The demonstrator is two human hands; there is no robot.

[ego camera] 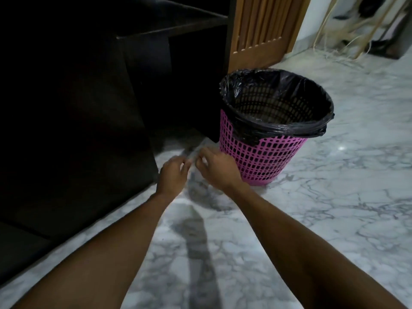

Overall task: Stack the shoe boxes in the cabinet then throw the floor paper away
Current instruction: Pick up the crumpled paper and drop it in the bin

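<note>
Head view: on the left stands the dark cabinet [89,108], its shelves too dim to show whether any shoe boxes sit inside, so that step cannot be checked from here. The step in hand looks like the second one, throwing the paper away.

Low over the marble floor [334,208], just right of the cabinet's near corner, the left hand [172,175] has its fingers curled in, and they seem to pinch one edge of the paper [193,155]. The paper is a small, pale, blurred sheet between the two hands, at or just above the floor. The right hand [217,167], just beside the left, curls its fingers and thumb on the sheet's other edge; the blur makes both grips uncertain.

Just right of the hands, touching the cabinet's far corner, stands the pink lattice bin [263,157] with a black liner [278,130] folded over its rim. What shows of the inside looks bare, though its bottom is unclear. The next move likely calls for lifting the paper up and right, over the rim, then letting go. Far behind is a wooden door [263,25].
</note>
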